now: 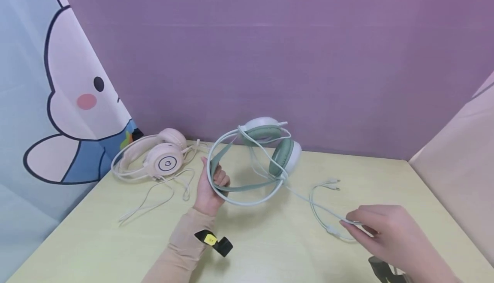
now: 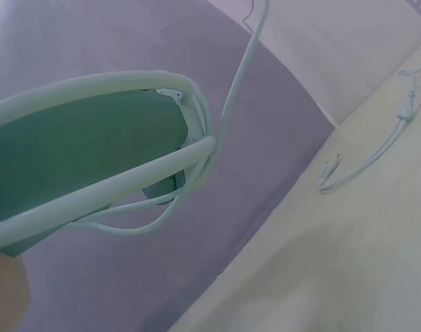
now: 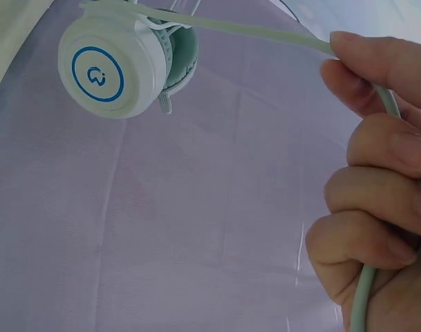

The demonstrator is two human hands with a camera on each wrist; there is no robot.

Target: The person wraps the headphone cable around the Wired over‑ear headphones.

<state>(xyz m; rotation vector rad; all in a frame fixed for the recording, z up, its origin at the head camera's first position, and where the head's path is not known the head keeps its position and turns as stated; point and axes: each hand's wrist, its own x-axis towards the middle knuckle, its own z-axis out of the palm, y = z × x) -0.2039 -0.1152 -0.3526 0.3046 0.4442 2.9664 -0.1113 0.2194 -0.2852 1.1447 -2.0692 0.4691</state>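
Note:
Green-and-white headphones (image 1: 286, 158) are raised above the table, their headband gripped by my left hand (image 1: 211, 188). In the left wrist view the green inner strap (image 2: 92, 138) runs between two pale frame bars. My right hand (image 1: 390, 231) pinches the pale green cable (image 3: 265, 32) between thumb and forefinger, the other fingers curled round it. The cable stretches from an earcup to that hand, and part of it loops round the headband. Its plug end (image 1: 332, 184) rests on the table. One white earcup (image 3: 96, 72) shows a blue ring logo in the right wrist view.
Pale pink headphones (image 1: 154, 156) lie at the table's back left, with their cable (image 1: 154, 206) loose in front. A purple cloth (image 1: 270, 60) hangs behind the yellowish table (image 1: 278, 244). A cartoon-printed cloth (image 1: 77, 94) stands on the left, a pale cloth (image 1: 463, 158) on the right.

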